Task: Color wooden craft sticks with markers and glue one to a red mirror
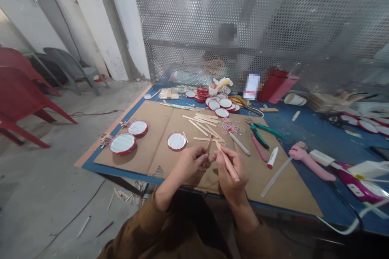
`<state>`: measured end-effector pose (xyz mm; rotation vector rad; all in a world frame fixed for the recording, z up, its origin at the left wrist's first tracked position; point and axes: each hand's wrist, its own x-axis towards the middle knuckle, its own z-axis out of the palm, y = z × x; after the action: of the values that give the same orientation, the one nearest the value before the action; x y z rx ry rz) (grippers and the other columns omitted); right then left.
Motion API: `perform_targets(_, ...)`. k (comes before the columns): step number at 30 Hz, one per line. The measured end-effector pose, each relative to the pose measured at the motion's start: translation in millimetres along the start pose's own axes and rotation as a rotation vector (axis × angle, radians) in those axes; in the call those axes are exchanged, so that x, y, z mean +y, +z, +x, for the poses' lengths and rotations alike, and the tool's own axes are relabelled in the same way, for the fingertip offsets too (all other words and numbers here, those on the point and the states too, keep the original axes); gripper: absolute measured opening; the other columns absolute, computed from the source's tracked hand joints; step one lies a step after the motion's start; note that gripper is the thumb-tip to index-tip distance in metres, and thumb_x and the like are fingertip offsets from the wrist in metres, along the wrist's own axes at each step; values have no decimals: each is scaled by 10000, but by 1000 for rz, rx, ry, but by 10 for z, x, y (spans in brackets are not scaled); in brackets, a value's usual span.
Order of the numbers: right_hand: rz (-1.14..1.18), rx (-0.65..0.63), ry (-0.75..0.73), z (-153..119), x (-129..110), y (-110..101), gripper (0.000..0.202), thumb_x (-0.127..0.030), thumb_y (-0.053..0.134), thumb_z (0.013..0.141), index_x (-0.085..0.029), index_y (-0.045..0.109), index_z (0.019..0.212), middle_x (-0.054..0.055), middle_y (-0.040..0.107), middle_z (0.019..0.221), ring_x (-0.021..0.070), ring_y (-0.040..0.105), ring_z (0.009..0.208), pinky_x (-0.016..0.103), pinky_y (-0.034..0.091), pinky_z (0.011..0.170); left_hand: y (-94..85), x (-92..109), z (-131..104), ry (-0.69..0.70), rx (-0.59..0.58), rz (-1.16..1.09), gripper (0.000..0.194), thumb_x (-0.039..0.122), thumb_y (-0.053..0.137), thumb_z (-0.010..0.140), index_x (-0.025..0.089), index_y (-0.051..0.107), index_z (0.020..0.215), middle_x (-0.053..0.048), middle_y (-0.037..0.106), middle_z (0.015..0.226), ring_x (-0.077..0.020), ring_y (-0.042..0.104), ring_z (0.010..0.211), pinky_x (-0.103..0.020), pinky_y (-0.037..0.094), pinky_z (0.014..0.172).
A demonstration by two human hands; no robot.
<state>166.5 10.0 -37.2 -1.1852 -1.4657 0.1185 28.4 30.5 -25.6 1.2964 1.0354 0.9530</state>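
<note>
My left hand (197, 159) pinches a wooden craft stick (210, 142), which stands up from its fingers. Closed around a pale pink pen (230, 166), my right hand (229, 170) is just beside it. The pen's front end is close to the stick; whether they touch I cannot tell. Loose craft sticks (200, 127) lie beyond both hands on the cardboard sheet (167, 115). Next to them is a pile of coloured rubber bands (230, 126). A round red-rimmed white disc (176, 141) lies left of my hands.
Two red-rimmed discs with sticks (122, 144) lie at the left. Green-handled pliers (267, 130), a marker (272, 158) and a pink glue gun (311, 162) lie right. More red-rimmed discs (222, 113) are piled behind, before a perforated metal panel (194, 12). A red chair (27, 93) stands left.
</note>
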Motion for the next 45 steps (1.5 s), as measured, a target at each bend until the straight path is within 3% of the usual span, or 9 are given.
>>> perform_targets(8, 30, -48, -28, -29, 16, -9, 153, -279, 608, 895, -193, 624, 1019, 63, 733, 856, 180, 719, 761, 292, 590, 647, -17, 17, 3, 37, -18, 27, 164, 313, 529, 793, 160, 555, 742, 6, 566, 629, -109, 548, 554, -222, 489, 537)
perform_targets(15, -14, -16, -110, 35, -32, -10, 129, -245, 626, 879, -176, 647, 986, 68, 738, 849, 180, 721, 755, 297, 593, 695, -14, 24, -2, 50, -25, -19, 176, 318, 560, 790, 158, 541, 718, 15, 561, 601, -96, 534, 522, -200, 460, 512)
perform_targets(29, -33, -45, -147, 75, -77, -16, 95, -233, 607, 888, -179, 642, 957, 61, 731, 820, 167, 707, 707, 279, 583, 653, -12, 16, -2, 38, -22, -24, 202, 350, 583, 783, 157, 551, 733, 22, 547, 602, -92, 526, 522, -207, 466, 518)
perform_targets(45, -24, -40, -95, 54, -51, -15, 127, -248, 615, 887, -181, 636, 994, 71, 735, 818, 182, 717, 734, 316, 600, 681, -19, -16, -1, 65, -22, 16, 188, 335, 563, 797, 152, 568, 755, 14, 564, 611, -98, 518, 527, -213, 438, 532)
